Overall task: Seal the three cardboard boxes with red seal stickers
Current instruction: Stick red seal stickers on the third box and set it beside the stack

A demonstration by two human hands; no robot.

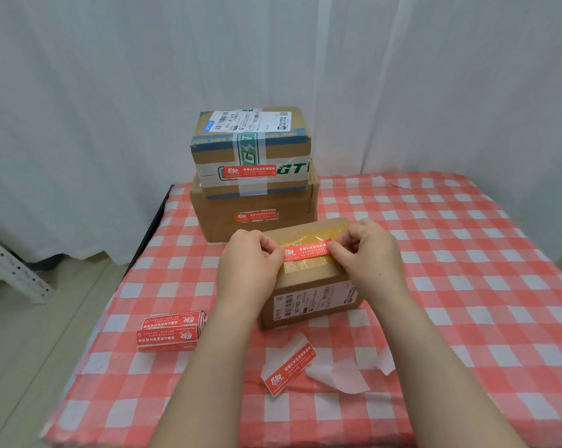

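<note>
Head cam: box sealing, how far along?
Done: the upper taped cardboard box and the larger brown cardboard box beneath each carry a red seal sticker. In hand: left hand and right hand pinch the ends of a third red sticker across the taped top of the small near cardboard box. Left: pressing it flat.

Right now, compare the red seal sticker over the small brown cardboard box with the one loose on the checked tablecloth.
The left hand and right hand pinch the held sticker; the loose sticker lies untouched. The held sticker runs sideways across the box; the loose sticker lies slanted, white backing showing. Both are printed red.
</note>
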